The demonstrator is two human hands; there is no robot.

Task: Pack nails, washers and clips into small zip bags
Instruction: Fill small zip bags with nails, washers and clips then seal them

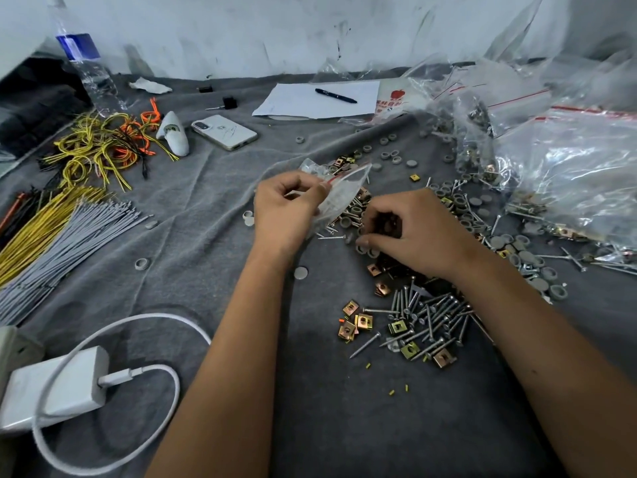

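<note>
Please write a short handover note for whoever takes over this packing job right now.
Left hand holds a small zip bag by its mouth above the cloth.
Right hand, fingers curled, is picking in the pile of grey washers; what it holds cannot be seen.
Nails and brass clips lie loose nearer the person.
Filled bags are heaped at far right.
Done: this bag seems to hold a few parts.
Left: finish filling it, seal it, carry on through the loose parts.

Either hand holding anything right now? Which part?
Left hand pinches the small zip bag by its red-striped mouth edge. Right hand is curled over the washers; what it holds, if anything, can't be told.
</note>
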